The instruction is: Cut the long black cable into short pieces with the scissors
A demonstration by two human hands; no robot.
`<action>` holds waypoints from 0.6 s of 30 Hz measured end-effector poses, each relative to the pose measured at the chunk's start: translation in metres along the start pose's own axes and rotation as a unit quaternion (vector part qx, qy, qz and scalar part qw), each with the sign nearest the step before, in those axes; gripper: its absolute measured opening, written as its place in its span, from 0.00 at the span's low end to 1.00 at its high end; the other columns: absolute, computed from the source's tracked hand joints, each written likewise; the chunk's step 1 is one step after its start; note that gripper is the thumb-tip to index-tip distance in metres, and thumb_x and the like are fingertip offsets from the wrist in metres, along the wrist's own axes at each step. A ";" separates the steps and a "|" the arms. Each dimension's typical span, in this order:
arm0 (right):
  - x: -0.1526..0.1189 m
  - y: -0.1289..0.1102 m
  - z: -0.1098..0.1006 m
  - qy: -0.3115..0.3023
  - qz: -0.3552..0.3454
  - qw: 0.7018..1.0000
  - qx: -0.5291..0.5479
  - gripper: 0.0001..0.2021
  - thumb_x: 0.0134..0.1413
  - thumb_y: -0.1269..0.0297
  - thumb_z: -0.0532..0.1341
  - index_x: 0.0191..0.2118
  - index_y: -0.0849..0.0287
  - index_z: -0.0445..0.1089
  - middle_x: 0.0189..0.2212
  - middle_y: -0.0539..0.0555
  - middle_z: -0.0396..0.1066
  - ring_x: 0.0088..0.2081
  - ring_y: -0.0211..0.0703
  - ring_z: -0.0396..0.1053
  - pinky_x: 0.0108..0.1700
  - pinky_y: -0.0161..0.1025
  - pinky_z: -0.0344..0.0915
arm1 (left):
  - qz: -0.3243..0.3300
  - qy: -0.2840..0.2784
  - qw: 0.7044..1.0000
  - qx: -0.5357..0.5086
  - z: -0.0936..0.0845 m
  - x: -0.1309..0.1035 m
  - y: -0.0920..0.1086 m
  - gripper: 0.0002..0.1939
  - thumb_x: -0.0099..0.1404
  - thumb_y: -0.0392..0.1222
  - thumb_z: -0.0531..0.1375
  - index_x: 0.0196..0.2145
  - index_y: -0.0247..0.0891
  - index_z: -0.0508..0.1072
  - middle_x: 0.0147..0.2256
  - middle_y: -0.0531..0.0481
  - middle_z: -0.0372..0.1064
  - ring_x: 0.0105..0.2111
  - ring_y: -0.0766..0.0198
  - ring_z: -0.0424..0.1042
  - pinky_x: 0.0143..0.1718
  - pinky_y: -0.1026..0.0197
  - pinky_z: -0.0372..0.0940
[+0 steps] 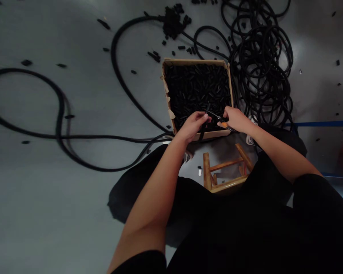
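Note:
Over the near edge of a cardboard box [201,61], my left hand [193,125] is closed on a length of black rubber tubing [202,131]. One end of it hangs below my fingers. My right hand [234,117] grips scissors [224,124] with orange on the handle. Their blades point left, toward the fingertips of my left hand, close to the tubing; whether they touch it I cannot tell. Short black cut pieces [198,83] fill the box beneath both hands.
Long black tubing [116,57] loops across the grey floor to the left. A big tangled coil [263,64] lies right of the box. Black scraps [173,23] are heaped behind it, others scattered. A wooden stool [225,165] stands between my legs.

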State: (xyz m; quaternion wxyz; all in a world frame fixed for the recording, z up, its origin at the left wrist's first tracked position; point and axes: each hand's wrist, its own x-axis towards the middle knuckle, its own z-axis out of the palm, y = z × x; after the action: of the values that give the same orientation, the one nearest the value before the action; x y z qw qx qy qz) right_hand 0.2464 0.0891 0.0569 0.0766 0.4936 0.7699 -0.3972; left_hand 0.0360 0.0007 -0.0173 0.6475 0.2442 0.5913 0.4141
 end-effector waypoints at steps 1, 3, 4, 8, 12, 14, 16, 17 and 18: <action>0.002 0.001 0.000 -0.002 0.015 1.000 0.019 0.17 0.55 0.67 0.76 0.38 0.55 0.65 0.40 0.53 0.74 0.42 0.47 0.72 0.45 0.43 0.62 | 0.009 -0.010 1.000 0.007 0.001 0.000 0.000 0.26 0.61 0.60 0.76 0.41 0.40 0.73 0.36 0.48 0.79 0.39 0.59 0.78 0.46 0.56 0.71; 0.005 0.004 0.000 -0.014 0.023 0.998 0.052 0.19 0.52 0.67 0.76 0.37 0.54 0.64 0.38 0.51 0.73 0.41 0.46 0.71 0.45 0.42 0.63 | 0.042 -0.035 0.998 0.035 0.001 -0.001 0.000 0.27 0.61 0.63 0.76 0.36 0.40 0.71 0.30 0.51 0.75 0.33 0.62 0.74 0.42 0.59 0.68; 0.006 0.005 0.000 -0.020 0.018 0.998 0.065 0.19 0.51 0.66 0.76 0.38 0.54 0.64 0.39 0.51 0.73 0.41 0.46 0.71 0.45 0.42 0.63 | 0.060 -0.053 0.995 0.059 0.001 -0.002 0.002 0.27 0.61 0.63 0.75 0.34 0.40 0.71 0.29 0.52 0.73 0.30 0.64 0.71 0.39 0.61 0.66; 0.008 0.008 0.005 -0.009 -0.005 0.996 0.085 0.23 0.48 0.60 0.79 0.38 0.54 0.63 0.41 0.52 0.72 0.42 0.46 0.70 0.47 0.43 0.64 | 0.051 -0.132 0.983 0.113 -0.003 -0.006 0.012 0.25 0.63 0.64 0.71 0.34 0.37 0.76 0.27 0.53 0.68 0.27 0.67 0.64 0.31 0.63 0.58; 0.007 0.006 0.010 0.010 -0.014 0.993 0.113 0.24 0.49 0.52 0.78 0.36 0.53 0.63 0.36 0.50 0.71 0.39 0.45 0.68 0.43 0.42 0.61 | 0.015 -0.114 0.991 0.067 -0.008 -0.008 0.024 0.24 0.63 0.63 0.69 0.35 0.37 0.76 0.27 0.53 0.64 0.24 0.68 0.60 0.26 0.65 0.55; 0.006 0.006 0.011 0.012 -0.025 0.990 0.139 0.25 0.49 0.47 0.78 0.36 0.53 0.62 0.34 0.49 0.70 0.38 0.44 0.67 0.42 0.42 0.61 | 0.001 -0.103 0.994 0.041 -0.010 -0.008 0.029 0.23 0.63 0.62 0.69 0.36 0.36 0.76 0.27 0.54 0.62 0.23 0.69 0.58 0.24 0.66 0.52; 0.006 0.006 0.011 0.008 -0.037 0.988 0.153 0.28 0.46 0.44 0.78 0.36 0.53 0.62 0.35 0.49 0.70 0.38 0.44 0.66 0.43 0.43 0.61 | -0.014 -0.112 0.993 0.029 -0.011 -0.010 0.032 0.23 0.62 0.61 0.71 0.36 0.36 0.76 0.25 0.55 0.60 0.22 0.70 0.55 0.22 0.66 0.49; 0.006 0.007 0.011 0.007 -0.042 0.988 0.152 0.29 0.45 0.42 0.78 0.36 0.53 0.62 0.36 0.50 0.70 0.39 0.44 0.66 0.44 0.43 0.62 | -0.026 -0.124 0.992 0.026 -0.011 -0.011 0.033 0.23 0.61 0.60 0.71 0.36 0.35 0.77 0.24 0.56 0.59 0.21 0.70 0.54 0.22 0.66 0.49; 0.006 0.007 0.011 0.006 -0.048 0.988 0.148 0.30 0.44 0.42 0.78 0.37 0.53 0.62 0.37 0.50 0.70 0.40 0.45 0.66 0.44 0.44 0.63 | -0.040 -0.138 0.989 0.022 -0.011 -0.012 0.033 0.23 0.60 0.60 0.72 0.36 0.35 0.77 0.24 0.56 0.58 0.21 0.71 0.54 0.21 0.67 0.48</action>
State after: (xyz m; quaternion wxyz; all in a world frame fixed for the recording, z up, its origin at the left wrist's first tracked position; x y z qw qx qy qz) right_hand 0.2461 0.0873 0.0432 -0.0212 0.4638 0.7258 -0.5076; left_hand 0.0173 0.0067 0.0141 0.7339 0.2890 0.5142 0.3368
